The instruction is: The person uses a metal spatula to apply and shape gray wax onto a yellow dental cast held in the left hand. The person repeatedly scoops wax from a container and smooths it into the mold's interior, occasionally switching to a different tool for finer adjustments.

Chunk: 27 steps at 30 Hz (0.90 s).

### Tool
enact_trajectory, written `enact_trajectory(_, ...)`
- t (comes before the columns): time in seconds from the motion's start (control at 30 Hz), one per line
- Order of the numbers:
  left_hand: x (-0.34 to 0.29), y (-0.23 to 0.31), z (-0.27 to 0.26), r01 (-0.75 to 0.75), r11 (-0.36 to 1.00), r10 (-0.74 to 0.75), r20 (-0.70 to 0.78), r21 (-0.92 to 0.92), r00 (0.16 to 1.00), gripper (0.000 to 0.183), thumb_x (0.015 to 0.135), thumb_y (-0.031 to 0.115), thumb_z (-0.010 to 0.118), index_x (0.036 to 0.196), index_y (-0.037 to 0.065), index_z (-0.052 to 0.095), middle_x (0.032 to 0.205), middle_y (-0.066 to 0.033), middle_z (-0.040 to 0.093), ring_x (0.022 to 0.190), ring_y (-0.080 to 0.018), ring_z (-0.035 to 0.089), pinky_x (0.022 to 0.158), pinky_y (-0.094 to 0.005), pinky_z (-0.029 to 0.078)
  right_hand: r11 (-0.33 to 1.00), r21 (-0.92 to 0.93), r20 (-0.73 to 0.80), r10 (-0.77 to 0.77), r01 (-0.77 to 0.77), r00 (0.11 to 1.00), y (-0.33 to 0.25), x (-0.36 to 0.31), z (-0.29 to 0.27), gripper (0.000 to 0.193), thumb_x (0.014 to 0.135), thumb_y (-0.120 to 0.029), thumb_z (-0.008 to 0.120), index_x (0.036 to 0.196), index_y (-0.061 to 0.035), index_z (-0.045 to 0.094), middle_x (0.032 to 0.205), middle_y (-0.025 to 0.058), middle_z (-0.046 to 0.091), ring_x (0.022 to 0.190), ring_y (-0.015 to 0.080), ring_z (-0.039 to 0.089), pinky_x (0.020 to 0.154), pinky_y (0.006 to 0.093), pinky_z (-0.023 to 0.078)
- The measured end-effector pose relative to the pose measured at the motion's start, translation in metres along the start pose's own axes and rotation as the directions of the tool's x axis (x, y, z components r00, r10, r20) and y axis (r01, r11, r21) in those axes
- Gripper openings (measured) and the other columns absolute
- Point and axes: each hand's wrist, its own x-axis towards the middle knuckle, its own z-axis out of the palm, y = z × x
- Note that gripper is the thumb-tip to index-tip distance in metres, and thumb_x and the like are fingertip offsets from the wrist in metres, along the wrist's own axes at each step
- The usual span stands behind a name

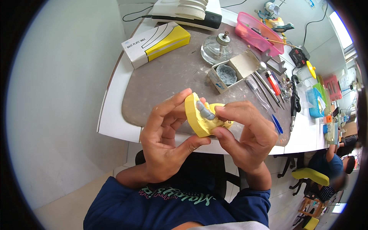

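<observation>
At frame center, gripping cast (196, 123) by left edge with left hand (164, 134), pinching right side with right hand (251, 134), apparently steadying it, keeping grey piece (206, 111) exposed.

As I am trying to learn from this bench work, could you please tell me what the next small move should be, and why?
Perhaps ease the right hand back slightly: it covers part of the yellow tooth model beside the grey piece, while the left hand grips the model's left side, so backing off should probably show more.
</observation>
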Motion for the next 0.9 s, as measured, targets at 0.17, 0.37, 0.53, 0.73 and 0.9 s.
enact_trajectory(0.17,-0.002,-0.001,-0.001,0.009,1.000,-0.008,0.008,-0.011,1.000,0.077,0.074,-0.005,0.079,0.139,-0.003,0.037,0.122,-0.0166,0.060,0.123,-0.0245,0.054,0.109,-0.0384,0.040,0.999,0.019,-0.028,0.041,-0.040,0.999,-0.004,-0.002,0.000,0.036,0.068,0.004,0.079,0.102,0.0004,0.071,0.091,0.0107,0.072,0.081,0.0228,0.068,0.068,0.0306,0.054)
enact_trajectory(0.37,-0.003,-0.003,-0.001,-0.017,0.999,0.017,0.002,0.033,1.000,0.078,0.073,-0.004,0.081,0.138,-0.004,0.038,0.123,-0.0159,0.059,0.119,-0.0215,0.056,0.108,-0.0370,0.041,0.994,-0.071,0.021,-0.077,0.078,0.997,-0.001,0.000,-0.004,0.035,0.067,0.003,0.079,0.101,-0.0020,0.071,0.087,0.0086,0.072,0.079,0.0235,0.068,0.067,0.0307,0.054)
enact_trajectory(0.53,-0.003,-0.003,-0.004,-0.029,0.995,0.027,0.029,0.095,0.999,0.078,0.072,-0.003,0.082,0.137,-0.004,0.039,0.125,-0.0157,0.058,0.116,-0.0192,0.058,0.106,-0.0361,0.043,0.975,-0.181,0.079,-0.114,0.127,0.990,-0.004,0.003,-0.008,0.035,0.066,0.002,0.080,0.100,-0.0042,0.071,0.085,0.0079,0.072,0.078,0.0238,0.068,0.068,0.0313,0.054)
enact_trajectory(0.73,-0.004,-0.002,-0.005,-0.022,0.998,0.021,0.022,0.060,1.000,0.078,0.072,-0.004,0.082,0.137,-0.004,0.039,0.126,-0.0151,0.057,0.116,-0.0192,0.058,0.105,-0.0365,0.044,0.977,-0.184,0.004,-0.111,0.110,0.994,-0.006,0.002,-0.004,0.037,0.069,-0.005,0.083,0.101,0.0024,0.068,0.082,0.0125,0.072,0.076,0.0252,0.068,0.069,0.0327,0.054)
enact_trajectory(0.9,-0.002,-0.002,-0.005,-0.079,0.992,0.070,0.084,0.098,0.994,0.079,0.073,-0.005,0.080,0.139,-0.003,0.036,0.125,-0.0156,0.057,0.120,-0.0223,0.056,0.106,-0.0380,0.044,0.941,-0.276,0.091,-0.176,0.195,0.980,-0.007,0.005,-0.012,0.040,0.069,-0.007,0.084,0.104,0.0033,0.066,0.083,0.0131,0.072,0.076,0.0241,0.068,0.070,0.0320,0.054)
